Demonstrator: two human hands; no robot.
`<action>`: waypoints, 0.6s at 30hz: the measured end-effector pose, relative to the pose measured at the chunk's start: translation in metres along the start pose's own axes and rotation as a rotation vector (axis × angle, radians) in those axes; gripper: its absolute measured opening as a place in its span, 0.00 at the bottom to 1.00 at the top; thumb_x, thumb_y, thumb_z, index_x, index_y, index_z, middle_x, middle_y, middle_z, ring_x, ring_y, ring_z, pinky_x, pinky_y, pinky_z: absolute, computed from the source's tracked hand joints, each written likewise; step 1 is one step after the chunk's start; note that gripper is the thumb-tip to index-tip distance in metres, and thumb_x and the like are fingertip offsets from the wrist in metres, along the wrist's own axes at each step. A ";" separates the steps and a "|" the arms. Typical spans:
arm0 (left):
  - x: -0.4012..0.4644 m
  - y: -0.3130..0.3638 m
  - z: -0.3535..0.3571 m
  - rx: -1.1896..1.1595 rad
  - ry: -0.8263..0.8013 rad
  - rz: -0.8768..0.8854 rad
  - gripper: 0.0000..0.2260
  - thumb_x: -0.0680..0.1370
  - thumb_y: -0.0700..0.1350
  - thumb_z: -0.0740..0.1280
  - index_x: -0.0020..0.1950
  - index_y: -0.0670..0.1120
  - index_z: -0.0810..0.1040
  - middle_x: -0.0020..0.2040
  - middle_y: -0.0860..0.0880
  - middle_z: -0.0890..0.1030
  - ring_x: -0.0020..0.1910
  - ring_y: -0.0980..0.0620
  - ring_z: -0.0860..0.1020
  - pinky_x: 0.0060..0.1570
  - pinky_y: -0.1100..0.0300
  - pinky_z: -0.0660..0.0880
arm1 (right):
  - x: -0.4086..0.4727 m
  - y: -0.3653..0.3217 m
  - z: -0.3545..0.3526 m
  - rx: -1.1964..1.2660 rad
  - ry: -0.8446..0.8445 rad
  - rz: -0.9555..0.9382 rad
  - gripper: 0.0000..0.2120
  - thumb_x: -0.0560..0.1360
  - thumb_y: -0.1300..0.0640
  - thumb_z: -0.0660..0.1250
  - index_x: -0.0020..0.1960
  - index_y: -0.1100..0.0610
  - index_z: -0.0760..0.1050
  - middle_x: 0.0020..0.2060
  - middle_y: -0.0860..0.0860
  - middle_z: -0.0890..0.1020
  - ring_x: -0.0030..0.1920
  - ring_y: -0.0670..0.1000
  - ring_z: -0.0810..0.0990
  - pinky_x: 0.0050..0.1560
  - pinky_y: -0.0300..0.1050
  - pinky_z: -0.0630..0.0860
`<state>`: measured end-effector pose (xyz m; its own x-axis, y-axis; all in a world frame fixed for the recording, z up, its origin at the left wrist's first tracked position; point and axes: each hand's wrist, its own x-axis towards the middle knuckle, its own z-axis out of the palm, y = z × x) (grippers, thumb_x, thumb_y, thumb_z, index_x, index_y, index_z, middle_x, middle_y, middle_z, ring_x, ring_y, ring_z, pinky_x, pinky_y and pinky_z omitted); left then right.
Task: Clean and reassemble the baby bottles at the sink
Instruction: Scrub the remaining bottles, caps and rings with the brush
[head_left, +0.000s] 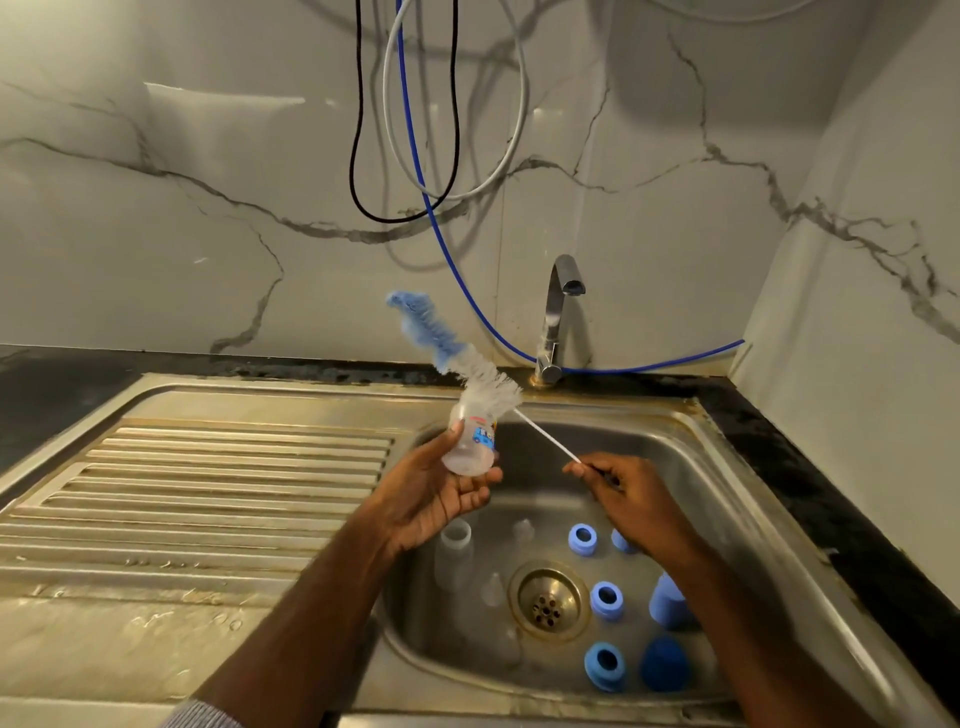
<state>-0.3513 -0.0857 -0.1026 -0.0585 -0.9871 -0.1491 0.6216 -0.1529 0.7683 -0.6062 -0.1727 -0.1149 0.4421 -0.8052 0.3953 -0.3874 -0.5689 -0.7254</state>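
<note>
My left hand (436, 499) grips a small clear baby bottle (470, 441) with a printed picture, held tilted above the steel sink (691, 467). My right hand (631, 496) pinches the thin white handle of a bottle brush (457, 353). The brush's blue and white bristles stick out past the bottle's open mouth, up and to the left. Down in the basin lie another clear bottle (456, 553), clear teats (493, 590), several blue screw rings (606, 600) and blue caps (665, 665).
A chrome tap (558, 317) stands behind the basin, its spout off. A ribbed steel drainboard (208, 499) stretches to the left. Black, white and blue cables (415, 156) hang down the marble wall. The drain (550, 603) sits mid-basin. A wall closes in on the right.
</note>
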 end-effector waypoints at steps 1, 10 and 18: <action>0.000 0.000 0.000 -0.006 0.012 0.035 0.28 0.78 0.53 0.70 0.71 0.39 0.70 0.56 0.36 0.82 0.46 0.45 0.84 0.45 0.52 0.83 | -0.001 0.000 -0.002 -0.003 -0.041 0.014 0.10 0.80 0.55 0.67 0.48 0.39 0.81 0.38 0.48 0.85 0.40 0.47 0.82 0.43 0.44 0.77; 0.002 0.001 0.002 -0.010 0.097 0.046 0.25 0.84 0.59 0.53 0.69 0.40 0.71 0.49 0.37 0.80 0.39 0.47 0.78 0.33 0.58 0.77 | 0.002 -0.007 0.002 -0.083 0.000 0.033 0.07 0.80 0.56 0.67 0.51 0.49 0.85 0.42 0.46 0.86 0.44 0.44 0.83 0.51 0.47 0.80; 0.001 0.002 -0.003 -0.014 0.093 0.131 0.21 0.82 0.52 0.59 0.69 0.40 0.73 0.53 0.36 0.81 0.39 0.46 0.80 0.33 0.59 0.79 | -0.001 -0.007 -0.005 -0.089 -0.157 0.014 0.08 0.80 0.53 0.67 0.49 0.43 0.83 0.42 0.39 0.85 0.47 0.41 0.83 0.54 0.48 0.80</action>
<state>-0.3479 -0.0866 -0.1026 0.0962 -0.9897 -0.1055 0.6297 -0.0216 0.7765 -0.6079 -0.1683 -0.1074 0.5546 -0.7810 0.2873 -0.4615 -0.5759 -0.6748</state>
